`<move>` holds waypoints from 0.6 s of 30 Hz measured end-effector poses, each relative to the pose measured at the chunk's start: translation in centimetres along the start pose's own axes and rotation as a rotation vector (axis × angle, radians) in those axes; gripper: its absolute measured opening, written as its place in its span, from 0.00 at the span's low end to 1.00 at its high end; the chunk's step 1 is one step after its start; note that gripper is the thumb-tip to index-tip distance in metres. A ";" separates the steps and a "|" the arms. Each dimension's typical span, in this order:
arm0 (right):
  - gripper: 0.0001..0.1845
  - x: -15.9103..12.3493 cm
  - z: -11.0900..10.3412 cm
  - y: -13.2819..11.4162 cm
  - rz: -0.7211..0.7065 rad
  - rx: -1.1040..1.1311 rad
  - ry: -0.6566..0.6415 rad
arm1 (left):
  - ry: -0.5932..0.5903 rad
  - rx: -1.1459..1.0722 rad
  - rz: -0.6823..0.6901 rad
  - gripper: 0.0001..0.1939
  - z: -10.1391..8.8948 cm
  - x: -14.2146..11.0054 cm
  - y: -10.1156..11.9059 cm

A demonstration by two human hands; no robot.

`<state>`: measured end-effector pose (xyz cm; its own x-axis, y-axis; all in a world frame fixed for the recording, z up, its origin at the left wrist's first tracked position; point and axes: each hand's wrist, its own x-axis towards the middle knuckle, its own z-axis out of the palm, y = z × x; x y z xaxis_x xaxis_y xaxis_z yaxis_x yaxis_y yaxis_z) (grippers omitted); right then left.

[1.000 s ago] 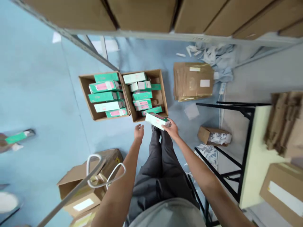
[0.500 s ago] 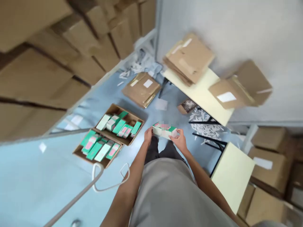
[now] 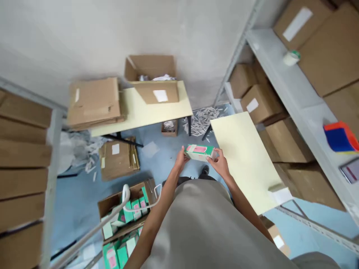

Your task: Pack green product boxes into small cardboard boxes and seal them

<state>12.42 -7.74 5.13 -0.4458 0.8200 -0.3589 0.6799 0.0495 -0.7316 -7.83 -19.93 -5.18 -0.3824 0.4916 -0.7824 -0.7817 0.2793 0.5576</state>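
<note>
Between both hands I hold a long green and white product box [image 3: 199, 151] with a pink panel on its top. My left hand [image 3: 181, 160] grips its left end, fingers closed around the side. My right hand [image 3: 219, 163] has hold of the right end with thumb and fingers. The box is level in front of my body, above the floor. At lower left stand open cartons [image 3: 105, 205] with several similar green and white boxes [image 3: 136, 207] in them, partly hidden by my left arm.
A pale table [image 3: 235, 144] stands at my right, with a small box [image 3: 282, 195] on it. Ahead, another table [image 3: 143, 114] bears flattened cardboard [image 3: 94, 101] and an open carton [image 3: 161, 91]. Shelving [image 3: 294, 86] lines the right. Paper scraps [image 3: 200, 120] litter the floor. A white cable [image 3: 112, 215] crosses lower left.
My body and view have turned to the right, so the right table is now nearer and the open cartons sit lower. The box stays gripped in both hands.
</note>
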 end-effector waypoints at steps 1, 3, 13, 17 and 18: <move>0.36 0.4 -1.9 1.0 0.015 0.020 0.052 | -0.008 -0.009 -0.060 0.35 2.7 0.2 -0.1; 0.34 1.4 -5.5 3.2 0.053 0.069 0.150 | -0.028 0.000 -0.147 0.32 7.6 0.3 -0.2; 0.28 6.7 -16.5 13.9 0.120 0.466 0.485 | -0.310 0.298 -0.031 0.27 20.8 -1.5 -2.1; 0.22 8.4 -18.4 14.9 0.093 0.436 0.603 | -0.413 0.440 -0.087 0.44 23.4 -1.0 -2.6; 0.21 8.8 -18.8 14.9 0.077 0.398 0.622 | -0.454 0.480 -0.104 0.46 24.1 -0.5 -2.6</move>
<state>29.56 10.98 1.98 0.0872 0.9902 -0.1092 0.3808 -0.1345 -0.9148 6.26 -1.08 0.47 0.0109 0.7113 -0.7028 -0.4572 0.6286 0.6292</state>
